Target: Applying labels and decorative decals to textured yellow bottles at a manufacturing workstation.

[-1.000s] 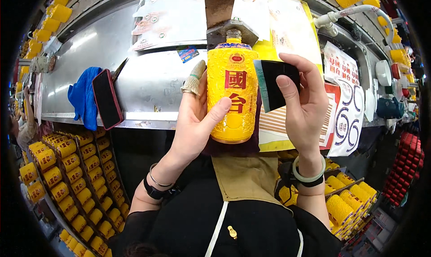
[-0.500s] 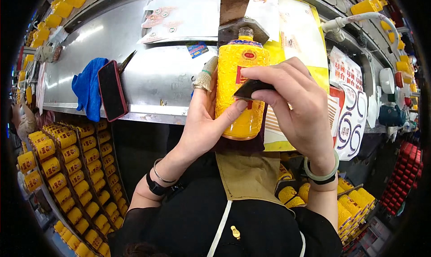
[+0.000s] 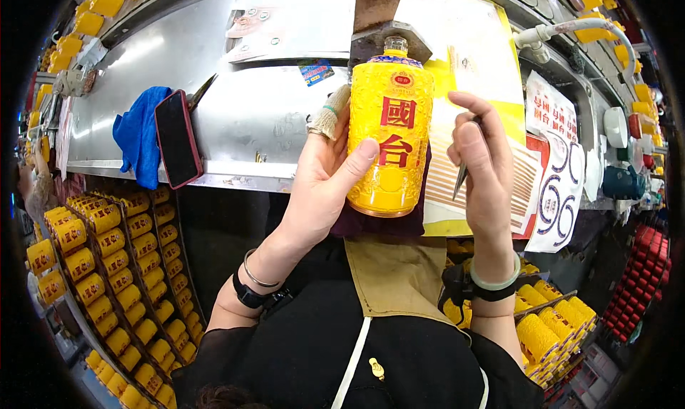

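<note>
Half a second ago the right hand [image 3: 479,168] lay across the front of the tall yellow embossed ceramic bottle with red characters [image 3: 389,146], pressing a dark flat piece against it. Now that hand has drawn off to the bottle's right and pinches the thin dark piece [image 3: 462,179] edge-on between thumb and fingers, leaving the bottle's face uncovered. The left hand [image 3: 325,183] grips the bottle from its left side, thumb across the front, one fingertip wrapped in cloth. The bottle stands upright between both hands, its base over a dark purple cloth [image 3: 374,225].

A factory work spot: rows of the same yellow bottles [image 3: 107,266] fill trays beside a metal bench [image 3: 242,116].
</note>
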Demonstrator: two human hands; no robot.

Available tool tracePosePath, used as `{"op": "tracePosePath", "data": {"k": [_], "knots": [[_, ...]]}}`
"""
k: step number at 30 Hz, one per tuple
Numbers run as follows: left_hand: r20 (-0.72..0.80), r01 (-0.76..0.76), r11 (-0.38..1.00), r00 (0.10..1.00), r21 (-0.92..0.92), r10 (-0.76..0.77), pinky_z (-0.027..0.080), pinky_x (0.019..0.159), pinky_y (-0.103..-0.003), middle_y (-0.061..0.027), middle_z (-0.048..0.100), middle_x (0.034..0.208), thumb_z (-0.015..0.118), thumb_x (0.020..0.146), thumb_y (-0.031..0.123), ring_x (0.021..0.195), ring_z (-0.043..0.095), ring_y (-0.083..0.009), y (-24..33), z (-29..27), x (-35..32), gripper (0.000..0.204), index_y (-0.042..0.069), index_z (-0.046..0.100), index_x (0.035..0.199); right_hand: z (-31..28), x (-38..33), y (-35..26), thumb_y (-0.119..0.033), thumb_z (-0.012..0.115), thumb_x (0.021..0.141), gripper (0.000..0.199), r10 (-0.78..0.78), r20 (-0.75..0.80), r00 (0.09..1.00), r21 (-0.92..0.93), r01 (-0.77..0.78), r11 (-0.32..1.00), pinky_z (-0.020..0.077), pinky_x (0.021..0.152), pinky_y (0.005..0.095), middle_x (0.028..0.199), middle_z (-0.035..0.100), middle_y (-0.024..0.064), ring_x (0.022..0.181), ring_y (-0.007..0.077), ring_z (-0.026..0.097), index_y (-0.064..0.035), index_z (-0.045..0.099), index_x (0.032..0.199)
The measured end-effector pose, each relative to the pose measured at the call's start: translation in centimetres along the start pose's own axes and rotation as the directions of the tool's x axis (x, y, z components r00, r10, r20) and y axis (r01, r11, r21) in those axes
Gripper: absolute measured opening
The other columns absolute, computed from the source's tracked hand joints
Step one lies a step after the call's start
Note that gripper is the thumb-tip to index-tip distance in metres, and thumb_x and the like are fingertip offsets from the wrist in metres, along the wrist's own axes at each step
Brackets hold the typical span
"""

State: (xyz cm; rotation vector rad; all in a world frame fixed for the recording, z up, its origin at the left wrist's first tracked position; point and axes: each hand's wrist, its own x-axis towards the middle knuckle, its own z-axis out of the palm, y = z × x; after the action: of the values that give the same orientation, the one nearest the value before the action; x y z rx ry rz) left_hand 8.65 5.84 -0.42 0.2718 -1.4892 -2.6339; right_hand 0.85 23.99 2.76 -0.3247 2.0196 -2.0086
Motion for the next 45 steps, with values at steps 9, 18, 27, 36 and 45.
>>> {"op": "tracePosePath", "data": {"k": [9, 18, 27, 36, 45], "knots": [[-0.026, 0.013, 0.999, 1.000, 0.033, -0.012, 0.036, 0.120, -0.039, -0.0176, 0.038, 0.160, 0.063, 0.102, 0.006, 0.145, 0.042, -0.0241, 0.1, 0.6, 0.2, 0.069, -0.003, 0.024, 0.159, 0.3, -1.0, 3.0, -0.022, 0.065, 0.105, 0.041, 0.213, -0.026, 0.977, 0.247, -0.200, 0.948, 0.0389, 0.075, 0.0199, 0.095, 0.054, -0.0040, 0.084, 0.0045, 0.047, -0.0029, 0.054, 0.140], [-0.034, 0.013, 0.996, 0.999, 0.088, -0.010, 0.039, 0.119, -0.040, -0.0176, 0.037, 0.160, 0.060, 0.105, 0.009, 0.145, 0.042, -0.0249, 0.1, 0.9, -0.1, 0.067, -0.001, 0.022, 0.160, 1.3, -0.9, 2.9, -0.015, 0.077, 0.095, 0.056, 0.217, 0.031, 0.976, 0.216, -0.218, 0.952, 0.0410, 0.079, 0.0194, 0.095, 0.051, -0.0039, 0.086, 0.0053, 0.048, -0.0017, 0.051, 0.143], [-0.024, -0.006, 0.992, 1.000, 0.125, 0.009, 0.037, 0.120, -0.041, -0.0181, 0.036, 0.161, 0.058, 0.106, 0.008, 0.146, 0.041, -0.0255, 0.0, 0.9, 0.0, 0.067, -0.001, 0.021, 0.160, 0.6, -1.0, 3.3, -0.012, 0.081, 0.091, 0.064, 0.226, 0.064, 0.972, 0.232, -0.235, 0.944, 0.0418, 0.080, 0.0190, 0.099, 0.051, -0.0034, 0.087, 0.0051, 0.048, -0.0015, 0.050, 0.146], [-0.038, 0.026, 0.992, 0.999, 0.127, -0.021, 0.036, 0.120, -0.041, -0.0180, 0.036, 0.161, 0.058, 0.106, 0.008, 0.147, 0.041, -0.0258, 0.1, 0.7, -0.1, 0.067, -0.001, 0.021, 0.161, 0.4, -1.1, 2.8, -0.013, 0.088, 0.084, 0.076, 0.260, 0.105, 0.960, 0.246, -0.278, 0.929, 0.0414, 0.082, 0.0190, 0.102, 0.051, -0.0043, 0.088, 0.0055, 0.047, -0.0040, 0.048, 0.149], [-0.048, 0.045, 0.995, 0.998, 0.092, -0.041, 0.037, 0.120, -0.040, -0.0171, 0.036, 0.161, 0.058, 0.106, 0.009, 0.146, 0.041, -0.0253, 0.0, 1.0, -0.2, 0.067, -0.001, 0.021, 0.161, 0.5, -0.8, 1.4, -0.007, 0.056, 0.105, 0.053, 0.157, -0.036, 0.987, 0.456, -0.123, 0.881, 0.0443, 0.102, 0.0275, 0.123, 0.058, 0.0067, 0.114, 0.0111, 0.054, 0.0010, 0.037, 0.153]]}}
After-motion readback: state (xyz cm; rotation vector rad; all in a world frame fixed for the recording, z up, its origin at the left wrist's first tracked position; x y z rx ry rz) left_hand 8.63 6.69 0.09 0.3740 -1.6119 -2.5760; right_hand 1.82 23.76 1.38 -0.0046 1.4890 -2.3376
